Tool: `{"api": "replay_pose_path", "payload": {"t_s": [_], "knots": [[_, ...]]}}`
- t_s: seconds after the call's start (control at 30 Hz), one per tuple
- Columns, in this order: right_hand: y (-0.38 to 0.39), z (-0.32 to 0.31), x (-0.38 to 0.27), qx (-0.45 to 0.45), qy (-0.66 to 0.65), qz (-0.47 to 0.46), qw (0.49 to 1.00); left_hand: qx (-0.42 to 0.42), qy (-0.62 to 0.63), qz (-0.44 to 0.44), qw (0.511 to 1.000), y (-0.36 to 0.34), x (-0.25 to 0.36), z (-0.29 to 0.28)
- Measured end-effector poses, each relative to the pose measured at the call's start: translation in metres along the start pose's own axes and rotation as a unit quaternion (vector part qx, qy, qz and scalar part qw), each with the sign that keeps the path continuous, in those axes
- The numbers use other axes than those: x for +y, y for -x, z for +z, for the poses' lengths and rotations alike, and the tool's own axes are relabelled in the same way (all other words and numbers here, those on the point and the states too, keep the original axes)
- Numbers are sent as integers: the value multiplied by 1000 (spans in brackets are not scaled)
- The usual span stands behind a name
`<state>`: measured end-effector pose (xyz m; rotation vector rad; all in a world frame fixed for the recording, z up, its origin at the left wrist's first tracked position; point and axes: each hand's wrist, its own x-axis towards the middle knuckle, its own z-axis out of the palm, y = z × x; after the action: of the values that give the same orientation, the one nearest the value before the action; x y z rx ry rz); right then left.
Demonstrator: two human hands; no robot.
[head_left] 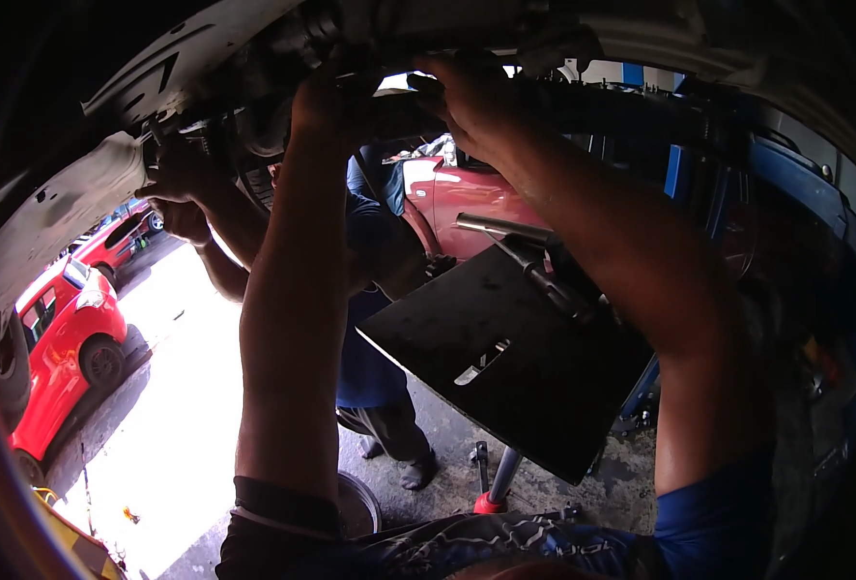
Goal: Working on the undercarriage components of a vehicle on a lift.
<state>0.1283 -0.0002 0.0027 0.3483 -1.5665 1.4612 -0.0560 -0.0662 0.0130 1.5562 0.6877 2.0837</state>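
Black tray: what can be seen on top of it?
On the black tray: a dark tool; at the edge, a metal tube; the bright patch may be a part or a slot. The right forearm hides one corner and anything there.

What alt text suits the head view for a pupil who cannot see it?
A person's left hand and right hand reach up into the underside of a raised vehicle; what they touch is too dark to tell. Below, a flat black platform carries tools. Another person's hands reach up at left; a red car stands beyond.
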Motion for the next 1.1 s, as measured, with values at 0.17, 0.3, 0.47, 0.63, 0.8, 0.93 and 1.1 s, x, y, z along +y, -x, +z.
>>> {"api": "replay_pose_path", "payload": {"t_s": [0.17,0.3,0.47,0.63,0.8,0.93,1.1], "knots": [[-8,-1,8,42,-39,-38,998,91,178,47,979,-1,-3,31],[-8,2,6,-15,-27,-5,1000,84,214,60,971,-2,-2,36],[-2,-2,2,10,24,-1,1000,64,307,90,945,-4,-13,42],[4,20,1,26,-73,-23,997,13,36,162,986,-22,-16,-11],[5,32,-15,111,-93,71,987,-3,-136,170,976,-28,-7,-24],[10,19,-9,115,-9,30,993,127,-660,152,724,-5,-7,22],[27,23,-23,34,226,60,972,48,-574,231,784,-6,4,0]]}}
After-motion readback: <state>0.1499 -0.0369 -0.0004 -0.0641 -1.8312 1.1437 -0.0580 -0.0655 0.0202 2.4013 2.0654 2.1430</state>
